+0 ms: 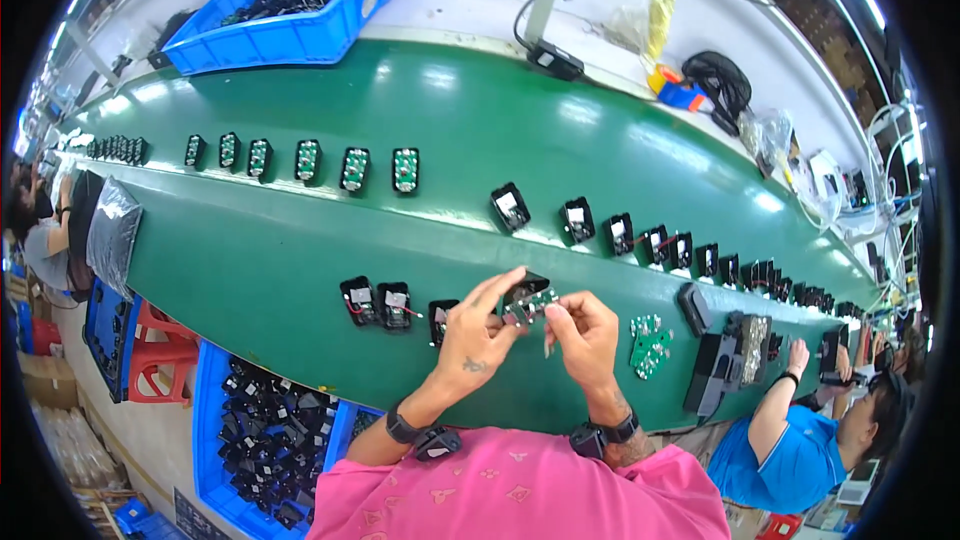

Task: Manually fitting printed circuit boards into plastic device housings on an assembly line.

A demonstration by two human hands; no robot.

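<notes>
Just above the green bench top, my two hands meet around a small green circuit board. My left hand is closed about a black plastic housing behind the board, partly covered by board and fingers. The thumb and fingers of my right hand pinch the board's right end. Left of my left hand lie black housings with pale blocks and red wires inside; one is partly hidden by that hand. A loose pile of green circuit boards lies right of my right hand.
Beyond my hands runs a row of black housings, continuing left as housings with boards fitted. A blue bin stands far left; another blue bin holds black parts below the bench. A person in blue works at right, near black cases.
</notes>
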